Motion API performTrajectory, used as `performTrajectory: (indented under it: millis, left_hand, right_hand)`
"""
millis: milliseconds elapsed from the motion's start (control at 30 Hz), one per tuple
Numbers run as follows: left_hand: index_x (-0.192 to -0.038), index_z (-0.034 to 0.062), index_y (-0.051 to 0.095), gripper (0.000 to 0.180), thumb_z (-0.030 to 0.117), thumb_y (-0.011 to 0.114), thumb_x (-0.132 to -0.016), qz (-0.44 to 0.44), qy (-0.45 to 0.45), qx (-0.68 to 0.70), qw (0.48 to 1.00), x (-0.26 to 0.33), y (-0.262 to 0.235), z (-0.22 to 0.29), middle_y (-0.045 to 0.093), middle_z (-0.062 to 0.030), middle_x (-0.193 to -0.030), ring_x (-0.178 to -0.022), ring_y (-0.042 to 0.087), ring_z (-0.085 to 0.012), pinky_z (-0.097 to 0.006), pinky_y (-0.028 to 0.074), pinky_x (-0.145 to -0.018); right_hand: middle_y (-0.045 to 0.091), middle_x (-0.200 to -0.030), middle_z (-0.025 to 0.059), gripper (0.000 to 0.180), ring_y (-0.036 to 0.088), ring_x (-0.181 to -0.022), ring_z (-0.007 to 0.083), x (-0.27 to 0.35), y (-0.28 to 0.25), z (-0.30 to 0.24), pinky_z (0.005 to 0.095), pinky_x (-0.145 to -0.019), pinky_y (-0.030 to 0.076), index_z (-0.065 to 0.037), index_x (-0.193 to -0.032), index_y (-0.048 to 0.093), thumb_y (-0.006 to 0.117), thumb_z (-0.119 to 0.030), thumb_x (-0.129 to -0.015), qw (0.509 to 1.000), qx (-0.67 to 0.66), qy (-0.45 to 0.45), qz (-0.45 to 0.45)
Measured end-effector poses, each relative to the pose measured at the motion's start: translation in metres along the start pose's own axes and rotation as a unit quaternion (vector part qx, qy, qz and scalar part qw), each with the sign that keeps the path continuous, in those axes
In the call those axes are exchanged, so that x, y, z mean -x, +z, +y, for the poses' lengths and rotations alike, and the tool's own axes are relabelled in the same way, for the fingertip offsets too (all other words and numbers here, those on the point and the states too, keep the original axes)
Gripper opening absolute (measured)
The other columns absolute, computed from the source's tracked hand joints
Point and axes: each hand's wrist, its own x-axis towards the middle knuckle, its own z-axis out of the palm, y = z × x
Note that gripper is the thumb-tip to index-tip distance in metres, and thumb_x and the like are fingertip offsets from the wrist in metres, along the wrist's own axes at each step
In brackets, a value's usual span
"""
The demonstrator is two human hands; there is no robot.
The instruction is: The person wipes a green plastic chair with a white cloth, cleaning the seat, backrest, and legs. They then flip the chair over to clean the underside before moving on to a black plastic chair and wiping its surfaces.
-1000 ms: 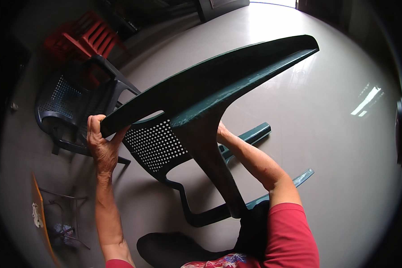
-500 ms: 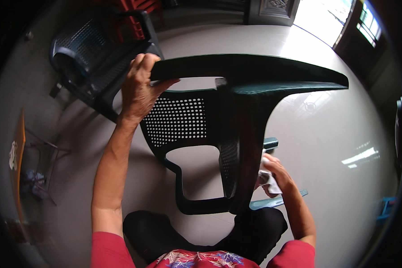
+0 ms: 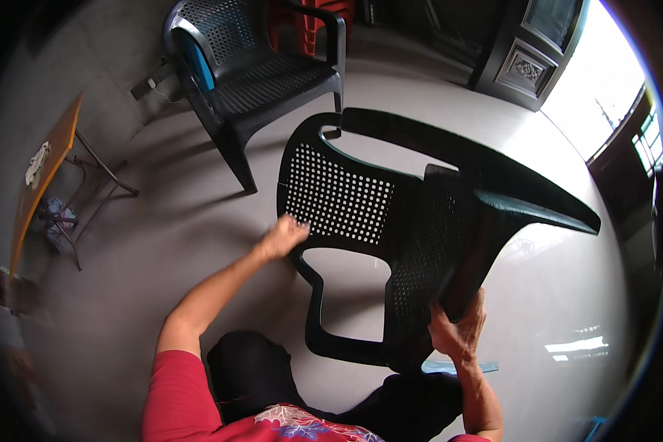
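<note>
A dark green plastic armchair (image 3: 420, 221) is tipped on its side in front of me, its back pierced with rows of small holes. My right hand (image 3: 460, 328) is wrapped round the edge of its lower right part, near a leg. At the left rim of the chair's back, my left hand (image 3: 285, 237) is closed on the edge, its fingers slightly blurred. The white cloth is out of sight now. Close to my right wrist a pale teal strip (image 3: 460, 366) shows low down; I cannot tell whether it belongs to the chair.
Behind on the left stands another dark armchair (image 3: 272, 88), with red plastic seats (image 3: 320, 29) stacked beyond it. A folding table with an orange-brown top (image 3: 48, 177) is at far left. A carved door panel (image 3: 527, 70) borders the bright doorway at upper right.
My left hand has left the chair's upper arm and come down to its back's rim. My right hand has moved from holding a white cloth to gripping the chair. The view has turned left.
</note>
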Motion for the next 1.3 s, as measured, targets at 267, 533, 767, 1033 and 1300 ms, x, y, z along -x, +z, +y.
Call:
performTrajectory:
  millis: [267, 533, 767, 1033, 1300]
  left_hand:
    - [-0.114, 0.0023, 0.056, 0.072, 0.055, 0.077, -0.070, -0.276, -0.377, 0.338, 0.817, 0.083, 0.113, -0.074, 0.065, -0.0143, -0.092, -0.069, 0.064, -0.0196, -0.034, 0.049, -0.051]
    - [-0.065, 0.0015, 0.064, 0.021, 0.014, 0.080, -0.067, 0.006, -0.256, 0.349, 0.901, 0.088, 0.146, -0.098, 0.061, -0.0048, -0.061, -0.056, 0.059, -0.0139, -0.029, 0.047, -0.049]
    - [-0.082, -0.0001, 0.060, 0.013, 0.012, 0.065, -0.081, -0.103, -0.174, 0.438, 0.876, 0.039, 0.061, -0.007, 0.057, -0.0024, -0.068, -0.053, 0.057, -0.0145, -0.028, 0.053, -0.053]
    - [-0.084, 0.0050, 0.052, 0.018, 0.015, 0.066, -0.085, -0.220, 0.068, 0.463, 0.856, -0.001, 0.058, 0.093, 0.051, 0.0027, -0.070, -0.054, 0.054, -0.0053, -0.020, 0.052, -0.051]
    - [-0.108, 0.0038, 0.051, 0.038, 0.027, 0.071, -0.086, -0.316, 0.103, 0.547, 0.768, 0.011, 0.142, 0.169, 0.060, -0.0046, -0.087, -0.067, 0.062, -0.0141, -0.029, 0.056, -0.064]
  right_hand:
    - [0.067, -0.083, 0.0144, 0.043, 0.067, -0.073, 0.0255, 0.000, 0.004, -0.005, 0.0363, -0.067, 0.053, -0.003, -0.105, 0.050, 0.073, -0.014, -0.070, 0.999, -0.011, 0.041, 0.016]
    - [0.065, -0.078, 0.0091, 0.039, 0.064, -0.069, 0.0185, -0.001, 0.008, -0.008, 0.0332, -0.066, 0.052, -0.003, -0.100, 0.053, 0.072, -0.013, -0.068, 0.997, -0.028, 0.060, 0.026]
    - [0.055, -0.065, 0.0024, 0.037, 0.042, -0.037, 0.0070, 0.010, 0.003, 0.015, 0.0217, -0.031, 0.030, -0.003, -0.112, 0.049, 0.067, -0.003, -0.079, 0.945, -0.286, 0.045, 0.151]
    - [0.063, -0.103, 0.0142, 0.044, 0.065, -0.085, 0.0223, 0.025, -0.014, 0.121, 0.0347, -0.072, 0.055, 0.005, -0.117, 0.051, 0.059, -0.025, -0.086, 0.900, -0.305, -0.024, 0.312]
    - [0.052, -0.118, 0.0249, 0.083, 0.055, -0.106, 0.0381, 0.093, -0.060, 0.264, 0.0491, -0.091, 0.047, 0.002, -0.128, 0.041, 0.080, -0.036, -0.065, 0.813, 0.364, -0.211, 0.402]
